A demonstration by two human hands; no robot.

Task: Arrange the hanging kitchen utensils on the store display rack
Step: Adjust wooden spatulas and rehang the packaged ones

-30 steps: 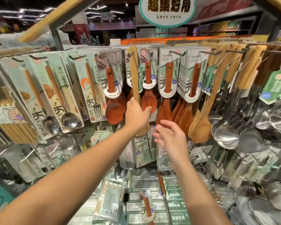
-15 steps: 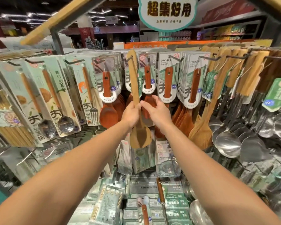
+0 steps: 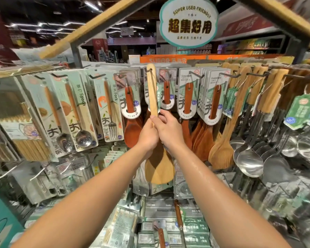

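A pale wooden spatula (image 3: 152,90) hangs upright in the middle of the display rack, its top hole at a hook (image 3: 150,70) and its broad blade (image 3: 159,169) below my wrists. My left hand (image 3: 148,135) grips the handle's lower part. My right hand (image 3: 169,130) is pressed against the left one, fingers curled round the same handle. Dark red-brown wooden spoons on cards (image 3: 129,102) hang just left and right of it.
Carded metal spoons and a fork (image 3: 109,108) hang at left, chopstick packs (image 3: 13,133) farther left. Pale wooden spatulas (image 3: 222,151) and steel ladles (image 3: 250,161) crowd the right. Boxed goods (image 3: 170,212) fill the shelf below. Rack hooks (image 3: 229,75) jut toward me.
My right hand rose from below and joined the left on the spatula handle. Both hands now sit slightly higher on the handle, and the spatula hangs straighter.
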